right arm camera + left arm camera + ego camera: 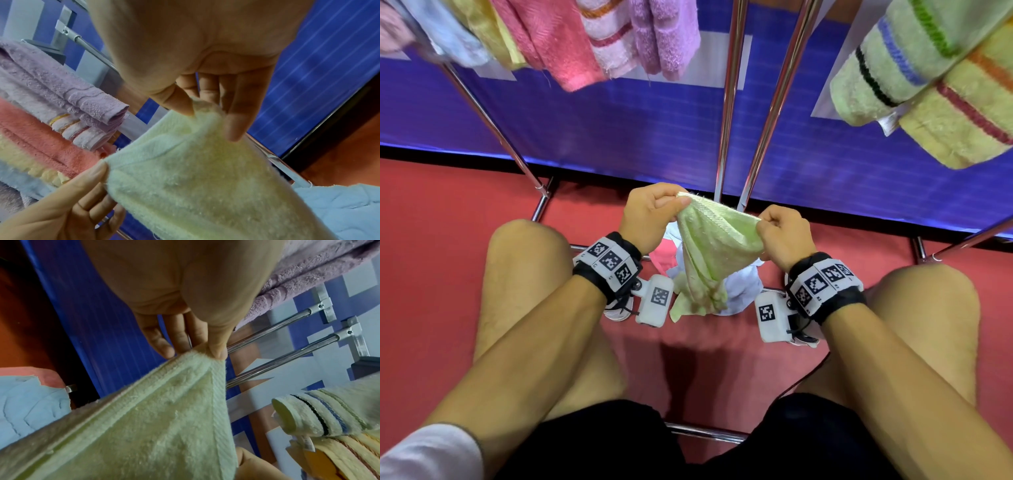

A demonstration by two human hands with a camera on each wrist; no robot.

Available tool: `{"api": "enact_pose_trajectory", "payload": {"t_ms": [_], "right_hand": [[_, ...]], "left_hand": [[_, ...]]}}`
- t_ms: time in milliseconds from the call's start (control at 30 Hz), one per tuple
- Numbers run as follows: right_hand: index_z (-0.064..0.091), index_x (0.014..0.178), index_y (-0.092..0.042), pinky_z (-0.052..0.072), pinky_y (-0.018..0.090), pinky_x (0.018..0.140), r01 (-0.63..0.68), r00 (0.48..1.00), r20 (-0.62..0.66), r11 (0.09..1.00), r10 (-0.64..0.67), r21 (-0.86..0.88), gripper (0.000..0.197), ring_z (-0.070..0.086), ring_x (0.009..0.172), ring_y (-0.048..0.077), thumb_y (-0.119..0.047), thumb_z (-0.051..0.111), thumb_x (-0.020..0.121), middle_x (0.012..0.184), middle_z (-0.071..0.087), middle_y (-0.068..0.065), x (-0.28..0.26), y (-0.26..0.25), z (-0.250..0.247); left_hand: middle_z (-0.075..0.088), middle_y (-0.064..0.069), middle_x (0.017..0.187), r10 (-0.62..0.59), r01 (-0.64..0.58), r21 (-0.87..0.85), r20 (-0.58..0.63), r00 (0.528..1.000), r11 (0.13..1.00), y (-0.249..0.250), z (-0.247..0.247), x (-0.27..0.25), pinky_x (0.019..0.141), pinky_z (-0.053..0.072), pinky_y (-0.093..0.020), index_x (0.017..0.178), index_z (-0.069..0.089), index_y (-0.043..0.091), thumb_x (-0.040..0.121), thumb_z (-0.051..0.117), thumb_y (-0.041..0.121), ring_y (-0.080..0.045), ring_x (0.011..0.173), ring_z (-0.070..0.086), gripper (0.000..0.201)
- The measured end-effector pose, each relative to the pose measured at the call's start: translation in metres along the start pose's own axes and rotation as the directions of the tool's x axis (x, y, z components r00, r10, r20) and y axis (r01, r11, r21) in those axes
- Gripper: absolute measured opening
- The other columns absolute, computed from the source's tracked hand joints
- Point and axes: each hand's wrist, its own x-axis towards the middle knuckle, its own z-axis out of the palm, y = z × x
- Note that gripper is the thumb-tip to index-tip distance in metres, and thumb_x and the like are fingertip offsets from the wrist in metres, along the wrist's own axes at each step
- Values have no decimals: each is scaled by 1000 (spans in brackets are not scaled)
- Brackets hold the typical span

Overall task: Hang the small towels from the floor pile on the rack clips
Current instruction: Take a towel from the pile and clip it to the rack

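Note:
A light green towel (710, 246) hangs between my two hands above the floor pile (743, 291). My left hand (654, 209) pinches its upper left corner, thumb against forefinger, as the left wrist view shows on the green towel (154, 410). My right hand (782, 233) pinches the other end of the same top hem; the right wrist view has its thumb and fingers closed on the towel (195, 170). The towel's lower part droops onto the pile of white and pink cloths. No rack clips are visible.
Chrome rack poles (729, 102) rise in front of a blue panel (619, 130). Pink, lilac, yellow and blue towels (571, 41) hang at top left, striped green and yellow towels (928, 78) at top right. My bare knees flank the pile on the red floor (431, 222).

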Motion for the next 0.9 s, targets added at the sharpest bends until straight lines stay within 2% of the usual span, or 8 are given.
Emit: {"api": "enact_pose_trajectory", "payload": {"t_ms": [67, 200, 433, 600, 667, 733, 800, 900], "right_hand": [[54, 57, -24, 58, 45, 73, 2, 1000, -8, 1000, -2, -2, 18, 65, 73, 37, -15, 44, 68, 56, 57, 1, 0, 0, -1], [53, 58, -18, 59, 47, 67, -7, 1000, -4, 1000, 7, 0, 17, 68, 69, 36, -9, 38, 56, 60, 62, 10, 0, 0, 2], [47, 66, -21, 39, 28, 56, 98, 993, 73, 995, -98, 3, 28, 46, 57, 20, 7, 46, 63, 60, 53, 2, 0, -1, 2], [48, 66, -26, 51, 39, 62, 223, 971, 56, 966, -232, 131, 29, 54, 63, 19, 2, 41, 61, 75, 66, 4, -4, -3, 2], [54, 67, -24, 48, 34, 58, 208, 977, 17, 965, -213, 162, 27, 49, 57, 13, 2, 48, 66, 73, 66, 1, -3, -5, 1], [59, 71, -24, 48, 27, 59, 213, 976, 11, 960, -219, 183, 20, 50, 58, 10, -5, 67, 70, 72, 63, -1, -3, -6, -1], [62, 82, -22, 50, 17, 61, 234, 970, 24, 961, -240, 148, 30, 54, 60, 6, -10, 84, 67, 76, 63, -5, -1, -4, -1], [65, 91, -22, 45, 7, 65, 245, 969, -15, 965, -245, 90, 36, 53, 60, -5, -4, 85, 67, 77, 62, -9, 2, 0, 1]], "left_hand": [[72, 5, 72, 5, -5, -5, 20, 1000, 1000, 0, 0, 0, 73, 56, -31, 87, 71, 12, 90, 64, 1, -14, 71, 66, 13], [73, 7, 72, 8, -8, 17, 27, 1000, 1000, -1, 0, 0, 72, 55, -31, 90, 70, 9, 91, 63, 1, -12, 70, 65, 10], [71, 11, 70, 13, -10, 69, -43, 999, 998, -4, -2, 1, 69, 55, -33, 91, 71, 12, 90, 66, 7, -8, 67, 63, 6], [70, 0, 73, -26, 30, 23, -151, 988, 999, -7, -6, 6, 70, 56, -37, 87, 72, 14, 88, 68, 16, -18, 71, 64, 5], [67, -3, 72, -42, 48, 27, -193, 980, 998, -6, -7, 7, 67, 55, -31, 88, 71, 11, 91, 66, 12, -17, 69, 62, 6], [66, -5, 72, -55, 62, 24, -219, 974, 998, -5, -7, 9, 65, 54, -27, 86, 70, 13, 92, 64, 10, -17, 69, 60, 9], [65, -7, 73, -60, 66, 21, -224, 973, 998, -5, -8, 10, 64, 54, -27, 86, 70, 14, 92, 64, 10, -17, 68, 60, 10], [66, -10, 74, -64, 70, 21, -211, 975, 997, -6, -6, 9, 65, 54, -29, 86, 70, 13, 92, 64, 11, -18, 68, 60, 9]]}}
